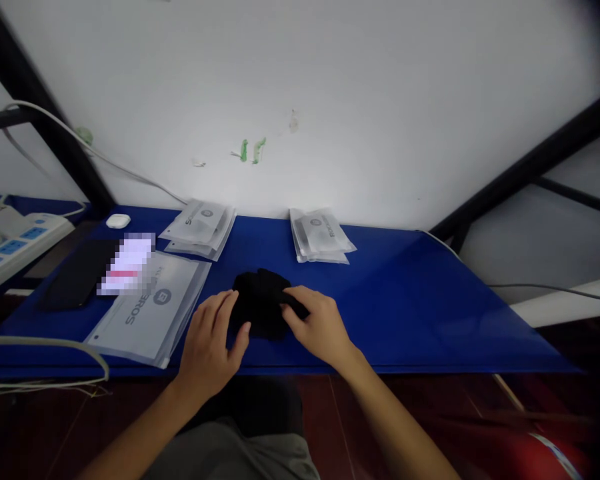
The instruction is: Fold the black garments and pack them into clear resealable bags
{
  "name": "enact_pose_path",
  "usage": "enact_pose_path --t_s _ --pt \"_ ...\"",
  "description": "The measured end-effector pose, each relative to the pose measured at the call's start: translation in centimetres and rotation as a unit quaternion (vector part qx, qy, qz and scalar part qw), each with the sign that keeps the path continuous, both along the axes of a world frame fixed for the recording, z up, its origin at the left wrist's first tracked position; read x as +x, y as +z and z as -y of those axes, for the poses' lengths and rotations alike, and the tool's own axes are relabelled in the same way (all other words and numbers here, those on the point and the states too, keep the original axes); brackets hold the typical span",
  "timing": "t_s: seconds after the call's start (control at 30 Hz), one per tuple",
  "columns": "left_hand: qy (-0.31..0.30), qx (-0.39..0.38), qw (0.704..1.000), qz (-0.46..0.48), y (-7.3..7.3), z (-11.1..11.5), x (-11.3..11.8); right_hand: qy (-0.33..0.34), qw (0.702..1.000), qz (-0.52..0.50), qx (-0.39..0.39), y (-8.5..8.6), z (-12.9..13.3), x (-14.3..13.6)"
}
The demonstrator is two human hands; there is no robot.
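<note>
On the blue table (410,300), the right hand (321,325) is pinching the black cloth (260,297) between thumb and fingers, while the left hand (207,347), thumb spread apart, is lying at its other side and should be gently steadying it.

Blue table (415,300): a crumpled black cloth (260,300) lies near the front edge, about midway along. The right hand (319,321) pinches its right side between thumb and fingers; the left hand (213,340) rests at its left side, thumb spread apart. One large printed pouch (143,333) lies left of the hands, its lower corner near the front edge. Smaller pouches lie in two piles, left pile (200,227) and right pile (320,233), along the back edge. A white case (118,221) sits near the back left corner.
</note>
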State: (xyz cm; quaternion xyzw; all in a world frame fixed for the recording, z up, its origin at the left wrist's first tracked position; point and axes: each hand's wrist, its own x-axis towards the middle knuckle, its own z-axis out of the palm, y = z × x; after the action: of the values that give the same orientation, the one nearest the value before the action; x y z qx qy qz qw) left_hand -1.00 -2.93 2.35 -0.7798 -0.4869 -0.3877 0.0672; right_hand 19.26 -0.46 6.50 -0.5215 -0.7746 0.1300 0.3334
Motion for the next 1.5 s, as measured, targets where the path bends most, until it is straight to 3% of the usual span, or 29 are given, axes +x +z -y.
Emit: enact_pose_path --t_s 0.13,0.27,0.37,0.43,0.57,0.77,0.9,1.1,1.2,1.3,1.37,1.43,1.5 --pt "0.001 0.013 1.000 -0.028 0.6 1.2 0.9 -0.077 0.986 -0.141 -0.043 1.5 -0.6 -0.2" --pt "0.004 -0.036 0.997 -0.065 0.8 1.8 1.5 -0.159 0.951 -0.258 -0.060 0.3 -2.0 1.3" --pt "-0.007 -0.088 0.991 -0.103 0.4 1.8 1.4 -0.191 0.962 -0.186 -0.060 -1.8 -2.6 3.0" --pt "-0.008 -0.115 0.985 -0.128 0.1 1.5 0.9 -0.212 0.973 -0.095 0.005 -2.7 -2.3 3.9" --pt "0.011 -0.132 0.977 -0.166 0.3 0.2 -0.7 -0.179 0.978 0.023 0.107 -2.6 -0.8 4.0" --pt "0.018 -0.139 0.978 -0.155 0.6 -0.9 -0.6 -0.123 0.981 0.141 0.049 -2.4 -0.1 2.8" --pt "0.024 -0.158 0.976 -0.148 -0.1 -1.0 -0.2 -0.122 0.986 0.114 0.008 -2.7 -0.5 2.4" --pt "0.042 -0.142 0.979 -0.142 -0.4 -2.0 -3.0 -0.159 0.980 -0.103 -0.058 -1.7 -1.5 5.3" --pt "0.066 -0.136 0.977 -0.149 -0.3 -2.4 -4.2 -0.251 0.960 -0.119 -0.028 -1.2 -2.0 7.9" --pt "0.068 -0.129 0.979 -0.141 0.2 -2.5 -3.9 -0.324 0.939 -0.068 0.099 -0.8 -1.8 8.2" --pt "0.047 -0.124 0.982 -0.136 0.6 -2.5 -3.1 -0.277 0.946 -0.004 0.166 -0.9 -1.4 6.8" --pt "0.029 -0.121 0.982 -0.141 0.8 -2.6 -2.2 -0.155 0.975 0.073 0.142 -1.5 -1.0 4.7" --pt "0.025 -0.130 0.979 -0.152 0.6 -2.9 -1.8 -0.055 0.983 0.151 0.088 -2.7 -0.8 2.8"
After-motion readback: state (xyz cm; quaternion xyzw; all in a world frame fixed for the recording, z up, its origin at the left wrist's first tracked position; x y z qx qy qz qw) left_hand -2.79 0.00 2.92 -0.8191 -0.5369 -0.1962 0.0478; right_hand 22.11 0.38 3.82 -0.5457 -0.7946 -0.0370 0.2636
